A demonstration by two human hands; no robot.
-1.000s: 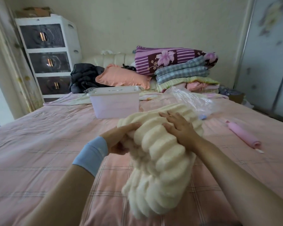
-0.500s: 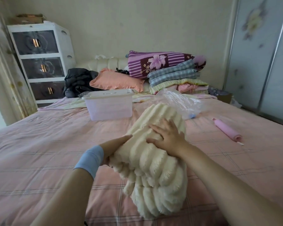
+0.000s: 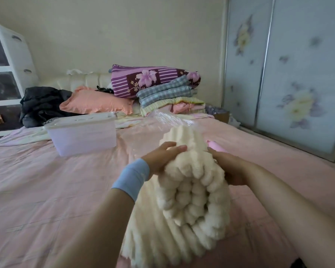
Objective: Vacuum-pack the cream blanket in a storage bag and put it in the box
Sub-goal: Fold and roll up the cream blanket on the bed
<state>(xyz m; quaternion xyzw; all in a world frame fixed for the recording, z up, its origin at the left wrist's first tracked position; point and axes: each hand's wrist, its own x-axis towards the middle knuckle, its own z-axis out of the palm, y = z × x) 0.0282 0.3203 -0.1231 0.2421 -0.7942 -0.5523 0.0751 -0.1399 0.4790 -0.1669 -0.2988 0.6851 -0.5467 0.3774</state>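
The cream blanket (image 3: 190, 202) is a thick ribbed roll, lifted over the pink bed with its coiled end facing me. My left hand (image 3: 162, 157) grips its upper left side, fingers curled over the top. My right hand (image 3: 228, 167) grips its right side. Beyond the roll lies the clear plastic storage bag (image 3: 168, 118), crumpled and partly hidden by the blanket. The translucent box (image 3: 83, 132) with its lid on stands on the bed to the left of the bag.
A pink roll-shaped object (image 3: 216, 146) peeks out behind the blanket. Folded bedding (image 3: 162, 89), an orange pillow (image 3: 97, 103) and dark clothes (image 3: 41, 105) lie at the bed's head. A white drawer unit (image 3: 6, 74) stands left; sliding wardrobe doors (image 3: 290, 74) stand right.
The blanket has turned so that its rolled end faces me, and it now hangs higher. Both hands shifted from its top to its sides. The view swung to the right.
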